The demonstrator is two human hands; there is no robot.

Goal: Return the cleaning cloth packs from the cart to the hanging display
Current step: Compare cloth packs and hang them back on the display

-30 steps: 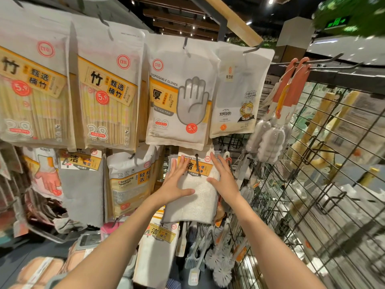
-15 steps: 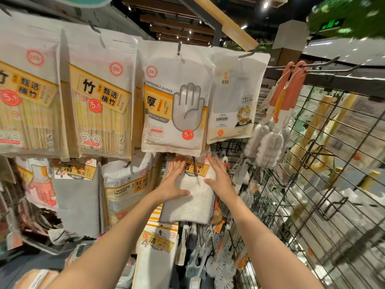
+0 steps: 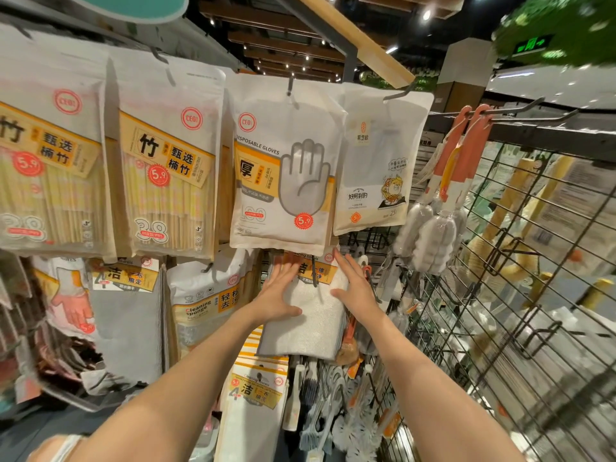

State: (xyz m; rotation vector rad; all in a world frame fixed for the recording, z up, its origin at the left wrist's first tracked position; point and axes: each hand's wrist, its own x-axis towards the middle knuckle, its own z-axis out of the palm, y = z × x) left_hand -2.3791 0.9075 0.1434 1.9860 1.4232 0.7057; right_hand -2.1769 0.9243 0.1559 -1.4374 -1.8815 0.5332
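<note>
Shop fittings fill the view: a wire grid panel (image 3: 520,295) is seen on the right, and rows of packaged goods are hung from hooks on the left and centre. At centre, in the lower row, a white cleaning cloth pack (image 3: 310,315) with an orange label is hung on a dark hook, directly below a pack of disposable gloves (image 3: 283,168). The cloth pack is flanked by both hands. The left hand (image 3: 278,293) is laid flat against the pack's left side, fingers straight and reaching up over the label, thumb spread across the cloth. The right hand (image 3: 353,285) is placed along the pack's right edge, fingers straight and pointing up; whether the thumb is curled behind the pack cannot be told. Neither hand is seen to be closed around anything. Two packs of bamboo chopsticks (image 3: 166,171) are hung at upper left, a cleaning sponge pack (image 3: 206,301) is hung just left of the left hand, and bottle brushes (image 3: 436,228) are hung to the right. A second cloth pack (image 3: 253,405) is seen below, nearer.
</note>
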